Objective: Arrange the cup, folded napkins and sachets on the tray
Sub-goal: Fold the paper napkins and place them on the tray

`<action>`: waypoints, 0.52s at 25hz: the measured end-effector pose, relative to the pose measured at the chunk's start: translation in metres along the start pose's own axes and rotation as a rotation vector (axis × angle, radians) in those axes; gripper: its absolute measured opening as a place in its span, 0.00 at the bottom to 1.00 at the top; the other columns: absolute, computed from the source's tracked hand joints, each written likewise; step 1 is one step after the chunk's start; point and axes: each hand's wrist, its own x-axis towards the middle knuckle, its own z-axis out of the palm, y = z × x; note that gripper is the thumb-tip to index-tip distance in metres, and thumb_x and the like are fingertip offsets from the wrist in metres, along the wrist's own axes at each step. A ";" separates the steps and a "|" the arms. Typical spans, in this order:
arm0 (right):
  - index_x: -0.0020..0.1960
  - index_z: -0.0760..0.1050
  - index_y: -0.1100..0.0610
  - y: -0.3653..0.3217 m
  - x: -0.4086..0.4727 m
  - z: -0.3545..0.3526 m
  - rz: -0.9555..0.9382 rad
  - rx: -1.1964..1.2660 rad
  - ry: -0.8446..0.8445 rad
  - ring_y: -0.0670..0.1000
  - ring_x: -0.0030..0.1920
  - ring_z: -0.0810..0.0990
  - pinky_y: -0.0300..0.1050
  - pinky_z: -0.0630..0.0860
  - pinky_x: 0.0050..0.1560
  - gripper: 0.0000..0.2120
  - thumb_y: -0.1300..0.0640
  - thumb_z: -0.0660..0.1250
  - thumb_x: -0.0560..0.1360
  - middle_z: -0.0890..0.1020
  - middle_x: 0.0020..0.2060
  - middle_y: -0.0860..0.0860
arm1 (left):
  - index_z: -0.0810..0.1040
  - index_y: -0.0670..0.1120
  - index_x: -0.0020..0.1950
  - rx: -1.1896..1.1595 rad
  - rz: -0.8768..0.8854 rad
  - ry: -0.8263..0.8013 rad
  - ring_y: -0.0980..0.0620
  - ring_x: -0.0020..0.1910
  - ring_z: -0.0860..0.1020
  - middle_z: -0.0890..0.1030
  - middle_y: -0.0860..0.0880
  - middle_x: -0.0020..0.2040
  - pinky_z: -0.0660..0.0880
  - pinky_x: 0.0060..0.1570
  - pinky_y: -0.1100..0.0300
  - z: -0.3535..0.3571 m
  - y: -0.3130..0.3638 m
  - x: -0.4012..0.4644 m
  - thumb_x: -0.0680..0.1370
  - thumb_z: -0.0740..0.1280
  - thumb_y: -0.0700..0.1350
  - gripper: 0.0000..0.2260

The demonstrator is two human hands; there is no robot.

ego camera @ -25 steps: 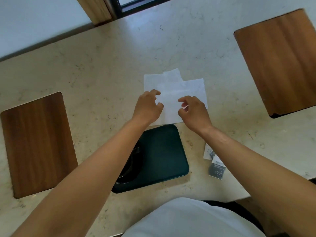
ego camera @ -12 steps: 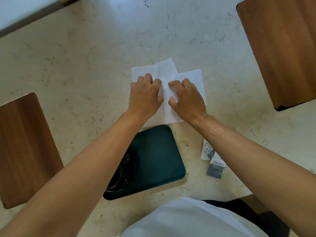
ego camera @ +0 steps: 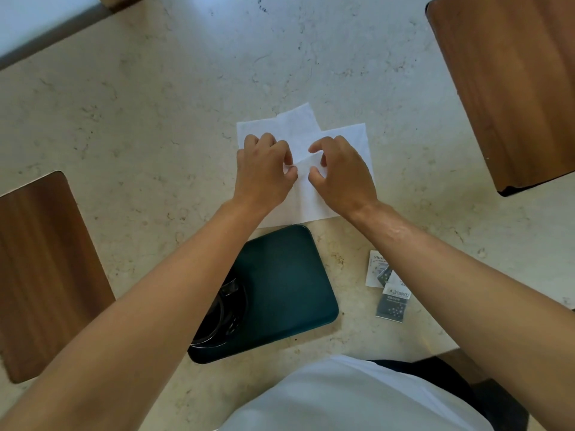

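Note:
White paper napkins [ego camera: 298, 129] lie overlapped on the marble table beyond a dark green tray [ego camera: 289, 284]. My left hand [ego camera: 264, 169] and my right hand [ego camera: 342, 172] rest side by side on them. Each pinches a raised fold of the top napkin between thumb and fingers. A dark round cup [ego camera: 221, 312] sits at the tray's left end, mostly hidden by my left forearm. Several sachets [ego camera: 389, 290], white and dark grey, lie on the table to the right of the tray, partly under my right forearm.
A wooden board [ego camera: 40, 275] lies at the left and another wooden board [ego camera: 513, 88] at the far right. The marble table [ego camera: 155, 119] stretches beyond the napkins to a wall edge at top left. My white shirt fills the bottom.
My hands went from lying flat on the napkins to pinching up a fold of the top napkin in the middle. The view shifted slightly.

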 end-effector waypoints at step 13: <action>0.73 0.66 0.53 -0.008 -0.039 -0.030 0.302 0.320 0.076 0.51 0.65 0.70 0.42 0.70 0.62 0.22 0.52 0.63 0.80 0.70 0.66 0.54 | 0.78 0.45 0.40 -0.856 -0.473 -0.163 0.44 0.41 0.81 0.84 0.44 0.44 0.80 0.44 0.52 -0.077 0.016 -0.031 0.74 0.75 0.44 0.08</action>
